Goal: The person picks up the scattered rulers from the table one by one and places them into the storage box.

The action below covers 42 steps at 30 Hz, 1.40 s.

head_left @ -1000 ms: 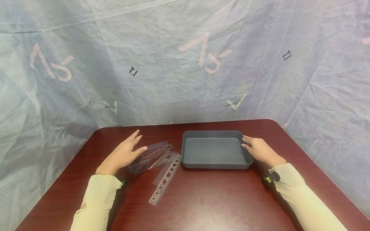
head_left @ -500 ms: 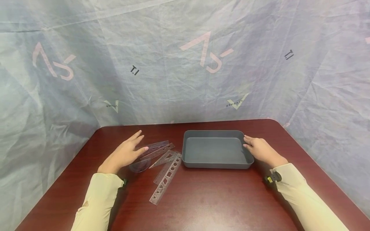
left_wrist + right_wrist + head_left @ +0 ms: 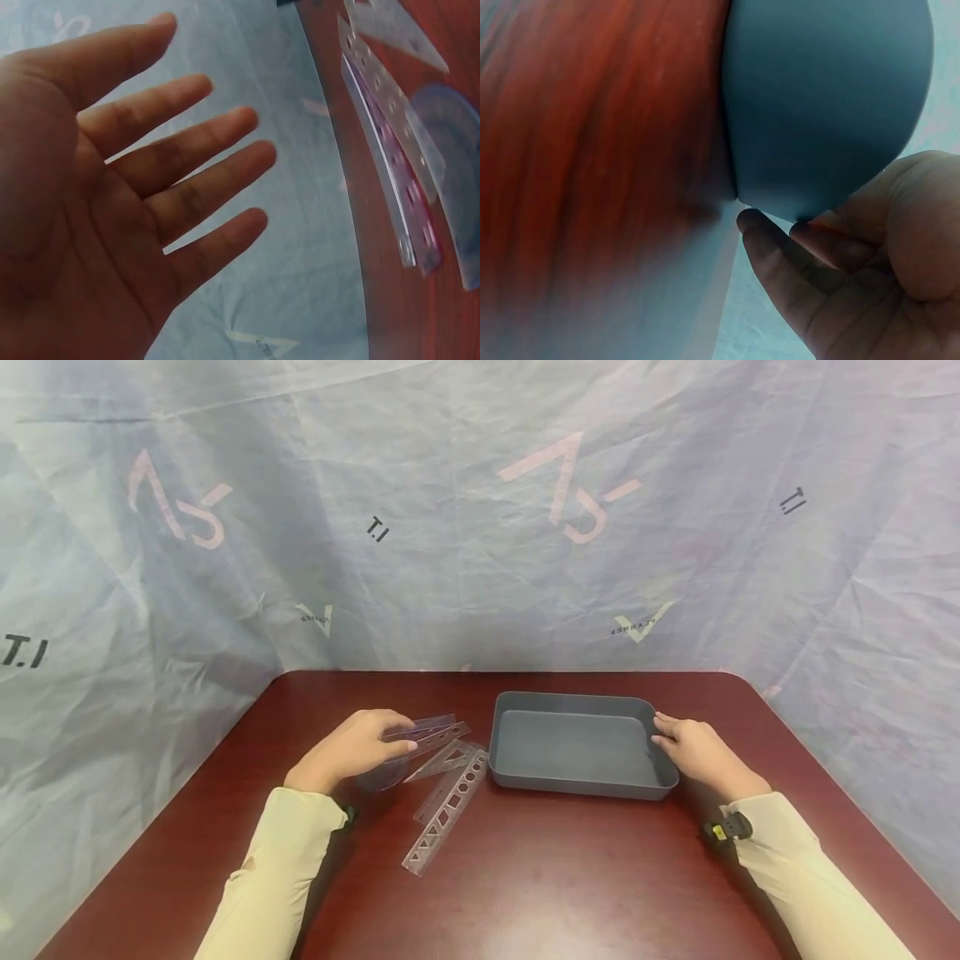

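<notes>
Tray (image 3: 576,747) beside rulers (image 3: 448,808); curtain (image 3: 465,568) behind.

The head camera looks forward and down over the counter (image 3: 555,877) from the person's side, far enough back to take in the left hand (image 3: 348,750) and right hand (image 3: 703,758). The left-wrist camera sits close to the palm, turned sideways, facing the cloth (image 3: 300,300); it shares the rulers (image 3: 403,148) with the head view. The right-wrist camera, closest of all to the tray (image 3: 825,105), shares that with the head view; its tilt seems sideways too, though blur makes this uncertain.
</notes>
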Available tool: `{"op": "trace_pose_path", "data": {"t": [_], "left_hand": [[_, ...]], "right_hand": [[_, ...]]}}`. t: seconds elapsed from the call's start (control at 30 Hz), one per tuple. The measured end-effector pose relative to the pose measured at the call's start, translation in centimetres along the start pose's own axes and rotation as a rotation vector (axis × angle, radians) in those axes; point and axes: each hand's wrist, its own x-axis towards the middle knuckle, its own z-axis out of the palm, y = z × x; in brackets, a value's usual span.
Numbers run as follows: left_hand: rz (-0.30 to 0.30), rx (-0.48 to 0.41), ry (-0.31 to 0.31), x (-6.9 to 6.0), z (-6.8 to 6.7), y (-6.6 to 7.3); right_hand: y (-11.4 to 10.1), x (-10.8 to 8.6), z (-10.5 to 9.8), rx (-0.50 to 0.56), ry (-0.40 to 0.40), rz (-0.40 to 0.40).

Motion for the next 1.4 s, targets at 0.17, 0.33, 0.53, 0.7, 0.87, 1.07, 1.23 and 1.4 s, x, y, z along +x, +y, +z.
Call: {"op": "trace_pose_path", "data": {"t": [0.17, 0.33, 0.53, 0.7, 0.87, 1.07, 1.23, 1.4], "left_hand": [[-0.012, 0.004, -0.074, 0.3, 0.7, 1.5], [-0.044, 0.056, -0.145, 0.4, 2.2, 3.1], [-0.062, 0.13, -0.193, 0.3, 4.5, 4.9], [-0.086, 0.191, -0.19, 0.2, 5.9, 5.5], [-0.126, 0.221, -0.174, 0.4, 6.9, 5.7], [-0.154, 0.232, -0.184, 0.7, 7.6, 6.0], [-0.184, 0.221, -0.2, 0.6, 7.9, 6.2], [-0.203, 0.207, -0.214, 0.6, 8.1, 6.1]], "right_hand": [[0.0, 0.0, -0.2, 0.023, -0.002, 0.03], [-0.2, 0.2, -0.3, 0.04, -0.021, 0.063], [-0.3, 0.3, -0.1, 0.026, -0.007, 0.047], [-0.2, 0.3, 0.1, 0.021, 0.0, 0.042], [0.0, 0.1, 0.2, 0.022, -0.007, 0.055], [0.0, -0.1, 0.1, 0.035, -0.01, 0.066], [0.0, -0.2, 0.2, 0.058, -0.022, 0.084], [-0.2, -0.1, 0.4, 0.045, -0.021, 0.076]]}}
